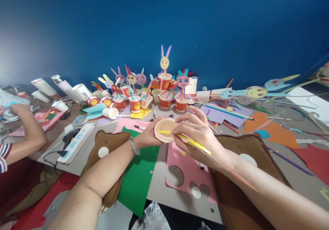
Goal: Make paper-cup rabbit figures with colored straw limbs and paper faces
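My left hand [150, 133], a bangle on its wrist, is closed around a small paper cup [164, 122], tilted so its round pale face points toward me. In my right hand [194, 130] a thin yellow stick [195, 143] is pinched; its tip reaches over the cup's round face. Whether the tip touches the cup I cannot tell. Below the hands lie a pink sheet [186, 168] with round holes cut out and a green sheet [140, 175]. Behind them stand several red-and-white paper cups [182, 102] with paper rabbit heads on sticks.
To the left are a white power strip [77, 142] and a co-worker's arm [28, 134]. Brown plush pads [108, 141] flank the sheets. A phone [193, 82] leans at the back. Orange paper [269, 127] and a purple stick [290, 160] lie right.
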`<state>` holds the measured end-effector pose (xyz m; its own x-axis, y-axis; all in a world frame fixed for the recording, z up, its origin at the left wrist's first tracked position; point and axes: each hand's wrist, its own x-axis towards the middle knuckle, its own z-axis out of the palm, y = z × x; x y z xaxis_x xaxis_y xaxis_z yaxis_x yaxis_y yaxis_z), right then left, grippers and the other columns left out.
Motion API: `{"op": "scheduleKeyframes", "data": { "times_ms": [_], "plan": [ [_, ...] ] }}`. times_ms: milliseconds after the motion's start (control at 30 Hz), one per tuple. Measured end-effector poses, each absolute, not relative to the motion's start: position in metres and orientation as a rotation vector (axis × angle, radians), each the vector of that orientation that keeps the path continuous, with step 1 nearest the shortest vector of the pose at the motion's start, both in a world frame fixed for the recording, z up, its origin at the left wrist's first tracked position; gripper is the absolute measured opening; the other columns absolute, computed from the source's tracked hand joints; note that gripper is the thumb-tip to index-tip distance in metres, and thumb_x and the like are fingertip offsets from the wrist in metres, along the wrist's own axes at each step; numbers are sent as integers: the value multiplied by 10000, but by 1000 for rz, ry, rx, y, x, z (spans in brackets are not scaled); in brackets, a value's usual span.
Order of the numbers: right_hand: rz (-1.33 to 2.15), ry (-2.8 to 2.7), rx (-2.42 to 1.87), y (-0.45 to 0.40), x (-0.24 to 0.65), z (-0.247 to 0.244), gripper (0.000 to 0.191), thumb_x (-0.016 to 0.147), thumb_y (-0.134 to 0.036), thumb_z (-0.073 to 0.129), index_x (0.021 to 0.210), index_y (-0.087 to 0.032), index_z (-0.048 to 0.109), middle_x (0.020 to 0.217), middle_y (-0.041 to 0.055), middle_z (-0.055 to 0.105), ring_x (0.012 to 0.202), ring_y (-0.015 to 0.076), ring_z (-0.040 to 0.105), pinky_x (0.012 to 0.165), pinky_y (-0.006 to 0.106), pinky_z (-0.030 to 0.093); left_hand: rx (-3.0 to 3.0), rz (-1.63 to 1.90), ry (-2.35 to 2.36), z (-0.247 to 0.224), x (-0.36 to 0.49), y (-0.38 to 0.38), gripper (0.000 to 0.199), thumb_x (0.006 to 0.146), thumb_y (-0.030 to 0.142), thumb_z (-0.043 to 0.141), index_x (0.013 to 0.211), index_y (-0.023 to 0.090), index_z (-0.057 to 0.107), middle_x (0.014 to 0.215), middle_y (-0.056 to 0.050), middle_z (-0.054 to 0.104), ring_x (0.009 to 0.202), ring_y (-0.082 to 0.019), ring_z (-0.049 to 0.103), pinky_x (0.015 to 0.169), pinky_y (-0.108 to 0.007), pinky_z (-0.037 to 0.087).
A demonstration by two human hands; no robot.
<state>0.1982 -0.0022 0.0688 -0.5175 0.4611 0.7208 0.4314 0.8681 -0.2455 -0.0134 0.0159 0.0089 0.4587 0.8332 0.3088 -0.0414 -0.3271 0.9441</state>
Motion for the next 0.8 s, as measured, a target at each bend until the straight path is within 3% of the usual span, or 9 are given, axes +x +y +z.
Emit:
{"op": "scheduleKeyframes", "data": {
  "times_ms": [300,800],
  "plan": [
    [22,-2357,-529,-3,202,73,218,877,-94,544,754,-259,617,710,-14,683,1060,240,637,1183,586,176,1769,973,765,23,-15,10,742,581,291,851,1268,247,573,1337,-78,584,1245,-329,560,1081,-444,441],
    [115,-2364,-471,3,203,65,165,890,-114,546,846,-248,632,880,8,714,1065,220,616,1179,591,203,1877,896,518,15,-18,15,742,677,269,826,1341,250,497,1302,-103,589,1195,-287,591,1026,-418,463]
  ]
}}
